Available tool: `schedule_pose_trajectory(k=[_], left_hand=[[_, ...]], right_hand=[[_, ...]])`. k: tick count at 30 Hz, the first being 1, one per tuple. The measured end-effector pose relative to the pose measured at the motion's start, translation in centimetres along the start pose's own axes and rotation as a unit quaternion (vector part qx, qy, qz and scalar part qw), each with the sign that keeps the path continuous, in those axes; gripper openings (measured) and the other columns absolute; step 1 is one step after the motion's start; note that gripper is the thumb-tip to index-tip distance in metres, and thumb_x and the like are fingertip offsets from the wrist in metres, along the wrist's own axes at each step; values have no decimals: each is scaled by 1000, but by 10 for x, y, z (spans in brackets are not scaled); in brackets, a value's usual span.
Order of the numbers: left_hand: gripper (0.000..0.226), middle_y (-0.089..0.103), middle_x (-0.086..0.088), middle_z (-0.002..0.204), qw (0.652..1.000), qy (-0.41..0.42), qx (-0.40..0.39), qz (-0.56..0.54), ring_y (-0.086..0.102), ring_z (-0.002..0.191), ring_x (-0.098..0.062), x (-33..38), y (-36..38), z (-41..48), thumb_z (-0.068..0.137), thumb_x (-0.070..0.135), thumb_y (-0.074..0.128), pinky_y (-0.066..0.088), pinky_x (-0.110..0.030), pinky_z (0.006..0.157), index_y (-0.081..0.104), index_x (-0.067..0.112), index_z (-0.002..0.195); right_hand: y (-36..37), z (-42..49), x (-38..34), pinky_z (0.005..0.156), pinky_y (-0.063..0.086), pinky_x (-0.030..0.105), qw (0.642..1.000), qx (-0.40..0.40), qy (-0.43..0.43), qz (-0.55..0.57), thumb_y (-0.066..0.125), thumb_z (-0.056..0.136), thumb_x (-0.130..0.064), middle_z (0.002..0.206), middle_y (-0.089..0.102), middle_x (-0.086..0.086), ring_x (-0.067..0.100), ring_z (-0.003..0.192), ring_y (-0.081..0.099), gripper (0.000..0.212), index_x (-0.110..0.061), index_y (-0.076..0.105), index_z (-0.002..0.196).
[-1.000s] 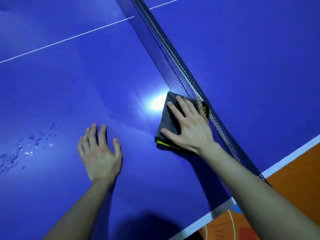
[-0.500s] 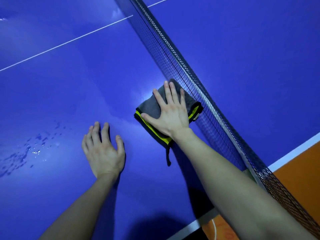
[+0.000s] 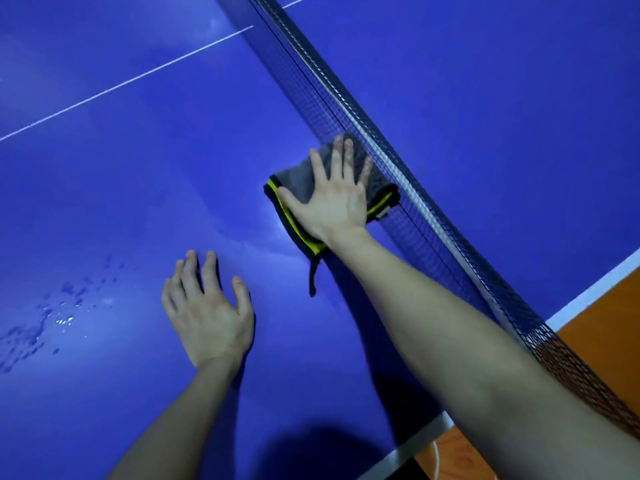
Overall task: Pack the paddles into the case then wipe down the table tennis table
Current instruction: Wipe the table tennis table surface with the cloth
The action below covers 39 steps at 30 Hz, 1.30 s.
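A folded grey cloth [image 3: 294, 180] with yellow and black edging lies on the blue table tennis table [image 3: 138, 188], right against the net [image 3: 388, 161]. My right hand [image 3: 332, 195] presses flat on the cloth with straight fingers, the fingertips blurred beside the net. My left hand [image 3: 207, 310] rests flat on the table surface to the lower left, fingers spread, holding nothing. No paddles or case are in view.
Water droplets [image 3: 52, 320] speckle the table at the left. A white centre line [image 3: 131, 81] crosses the far surface. The table's white edge [image 3: 595, 292] and orange floor [image 3: 609, 334] lie at the right, beyond the net.
My right hand has slid the cloth along the net, away from me, turning it so the yellow edge shows. The left hand has stayed flat in about the same spot.
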State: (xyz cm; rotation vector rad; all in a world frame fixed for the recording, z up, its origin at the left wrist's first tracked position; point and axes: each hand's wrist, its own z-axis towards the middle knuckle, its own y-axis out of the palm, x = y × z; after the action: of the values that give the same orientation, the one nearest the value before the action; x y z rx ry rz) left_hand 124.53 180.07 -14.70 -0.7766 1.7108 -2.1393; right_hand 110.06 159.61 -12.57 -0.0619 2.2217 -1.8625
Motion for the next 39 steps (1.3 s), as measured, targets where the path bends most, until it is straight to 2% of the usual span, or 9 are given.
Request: schedule_pose_trajectory(k=[5, 8, 12, 14, 23, 27, 32, 34, 39], left_hand=[[57, 43, -10, 164, 1000, 3, 11, 0, 35, 153, -35, -3, 3, 0, 102, 41, 47, 20, -54, 128, 53, 14, 151], [57, 42, -11, 163, 1000, 6, 7, -7, 35, 152, -36, 0, -1, 0, 102, 41, 47, 21, -55, 128, 52, 14, 151], [57, 40, -12, 165, 1000, 3, -10, -5, 34, 153, -36, -1, 0, 0, 102, 42, 45, 21, -56, 128, 51, 15, 152], [57, 40, -12, 166, 1000, 5, -9, -8, 34, 153, -36, -3, 3, 0, 103, 42, 45, 21, -56, 127, 51, 15, 152], [55, 42, -12, 164, 1000, 21, 16, -7, 35, 152, -34, -8, 7, -1, 103, 41, 46, 23, -55, 127, 52, 15, 150], [55, 43, -13, 162, 1000, 27, 13, -2, 36, 151, -35, -9, 7, -1, 102, 42, 47, 23, -55, 126, 51, 15, 150], [56, 39, -15, 164, 1000, 22, -15, -4, 31, 153, -36, -7, 7, 2, 103, 41, 47, 21, -56, 127, 47, 14, 152], [56, 39, -15, 163, 1000, 22, -13, -8, 31, 154, -36, -10, 10, 2, 103, 40, 48, 21, -57, 126, 46, 14, 153], [56, 40, -14, 164, 1000, 30, 7, -7, 31, 154, -36, -15, 15, 2, 104, 40, 47, 20, -55, 127, 46, 13, 152]], right_hand=[[3, 26, -10, 131, -5, 67, 1000, 15, -21, -6, 20, 102, -78, 183, 2, 15, 29, 170, -5, 91, -21, 25, 173], [7, -50, 32, 133, 5, 65, 997, 66, -27, 14, 31, 107, -67, 182, 13, 11, 26, 170, 6, 80, -18, 34, 170], [11, -197, 102, 134, 11, 61, 999, 45, 22, -21, 39, 109, -64, 183, 5, 7, 23, 170, 0, 89, -10, 11, 175], [16, -222, 113, 134, 12, 61, 997, 30, 63, -34, 41, 107, -65, 183, 3, 10, 25, 170, -1, 95, -6, 9, 174], [11, -43, 12, 133, 0, 64, 998, 43, 55, -6, 23, 104, -65, 183, 7, 14, 29, 170, 1, 89, -11, 16, 174], [19, -114, 54, 135, 5, 59, 997, 69, 30, -7, 28, 107, -58, 183, 10, 10, 26, 170, 5, 80, -14, 22, 174], [31, -255, 96, 135, 11, 59, 993, 70, 90, -14, 36, 108, -57, 183, 4, 8, 22, 170, 1, 81, -14, 19, 174], [32, -247, 87, 135, 9, 61, 991, 65, 118, -16, 35, 107, -62, 183, 4, 10, 24, 170, 0, 84, -14, 18, 175], [25, -119, 38, 133, 0, 65, 990, 63, 125, -3, 23, 105, -69, 182, 6, 18, 31, 170, 0, 91, -11, 16, 174]])
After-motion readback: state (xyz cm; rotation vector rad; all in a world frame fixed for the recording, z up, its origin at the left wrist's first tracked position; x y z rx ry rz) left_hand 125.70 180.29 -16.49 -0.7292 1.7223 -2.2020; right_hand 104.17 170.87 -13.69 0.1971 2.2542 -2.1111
